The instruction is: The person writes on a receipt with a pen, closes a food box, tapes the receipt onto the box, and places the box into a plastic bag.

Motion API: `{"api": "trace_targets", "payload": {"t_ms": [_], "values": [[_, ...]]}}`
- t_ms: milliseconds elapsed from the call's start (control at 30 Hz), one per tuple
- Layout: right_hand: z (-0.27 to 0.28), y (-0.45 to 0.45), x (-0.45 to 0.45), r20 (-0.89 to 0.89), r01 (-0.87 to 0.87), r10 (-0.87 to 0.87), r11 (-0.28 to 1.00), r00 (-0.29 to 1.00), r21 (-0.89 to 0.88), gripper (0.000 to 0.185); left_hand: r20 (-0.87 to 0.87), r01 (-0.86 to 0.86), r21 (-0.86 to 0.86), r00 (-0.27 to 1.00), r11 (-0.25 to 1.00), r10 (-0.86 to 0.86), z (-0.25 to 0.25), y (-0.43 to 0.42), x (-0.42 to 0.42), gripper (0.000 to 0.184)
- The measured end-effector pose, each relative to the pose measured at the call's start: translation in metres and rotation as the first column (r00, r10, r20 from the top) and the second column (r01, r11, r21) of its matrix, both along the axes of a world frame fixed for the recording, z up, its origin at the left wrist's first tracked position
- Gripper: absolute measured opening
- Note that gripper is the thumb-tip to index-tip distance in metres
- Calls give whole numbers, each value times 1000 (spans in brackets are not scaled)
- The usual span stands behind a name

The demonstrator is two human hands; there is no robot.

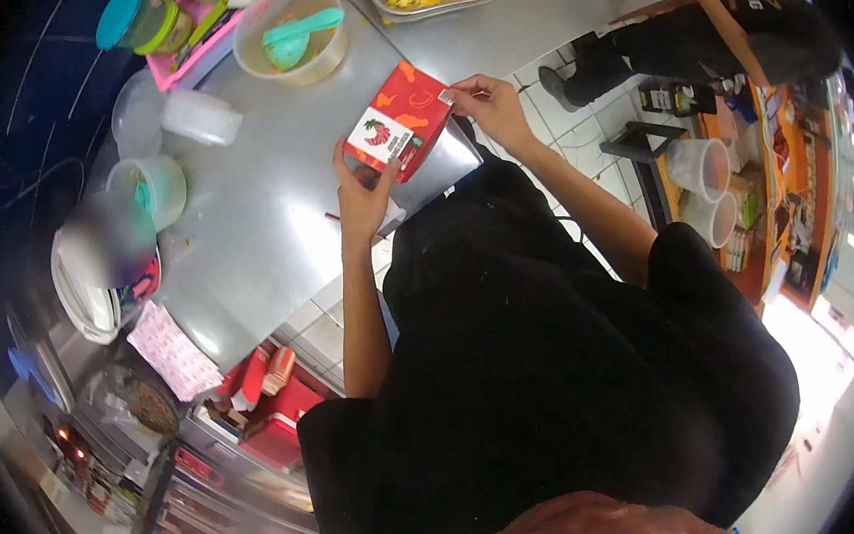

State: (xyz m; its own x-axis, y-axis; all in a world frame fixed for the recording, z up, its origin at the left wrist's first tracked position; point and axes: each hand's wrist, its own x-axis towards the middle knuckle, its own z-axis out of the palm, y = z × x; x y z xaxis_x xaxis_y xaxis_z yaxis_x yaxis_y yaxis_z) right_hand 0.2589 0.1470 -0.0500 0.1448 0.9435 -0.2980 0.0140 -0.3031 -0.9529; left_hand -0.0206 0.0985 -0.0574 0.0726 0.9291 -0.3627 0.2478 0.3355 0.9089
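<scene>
A red cardboard food box (412, 102) with orange shapes and a white panel bearing a strawberry-like red print is held near the table's front edge. My left hand (363, 194) grips its lower left corner, thumb on the near side and fingers along the left side. At the upper right corner, the fingers of my right hand (493, 109) pinch the edge of the box. The box looks closed on the side facing me; its underside is hidden.
On the steel table (242, 216) stand a clear tub (248, 60) with a turquoise scoop, a metal tray (437, 5) of yellow food and a smaller tub (168, 192). Pink patterned papers (175, 352) lie at the left edge. Another person (720, 38) works at the upper right, a hand on a red item.
</scene>
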Motion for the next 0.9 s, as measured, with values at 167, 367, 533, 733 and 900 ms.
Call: {"api": "trace_targets", "payload": {"t_ms": [167,367,533,733,900], "values": [[0,5,-2,37,91,-90,996,995,-27,23,129,49,-75,991,996,-39,4,10,6,98],[-3,15,19,46,201,-200,979,979,-17,24,147,114,-51,983,992,-106,-12,24,32,94],[-8,27,74,73,299,-298,954,952,-11,27,192,128,-42,974,991,-118,-1,40,101,95],[-13,49,151,7,350,-350,936,937,25,29,125,171,27,977,985,-173,-1,67,183,95],[-17,73,218,-30,318,-318,948,948,-6,34,174,133,18,976,991,-134,-11,93,255,93]]}}
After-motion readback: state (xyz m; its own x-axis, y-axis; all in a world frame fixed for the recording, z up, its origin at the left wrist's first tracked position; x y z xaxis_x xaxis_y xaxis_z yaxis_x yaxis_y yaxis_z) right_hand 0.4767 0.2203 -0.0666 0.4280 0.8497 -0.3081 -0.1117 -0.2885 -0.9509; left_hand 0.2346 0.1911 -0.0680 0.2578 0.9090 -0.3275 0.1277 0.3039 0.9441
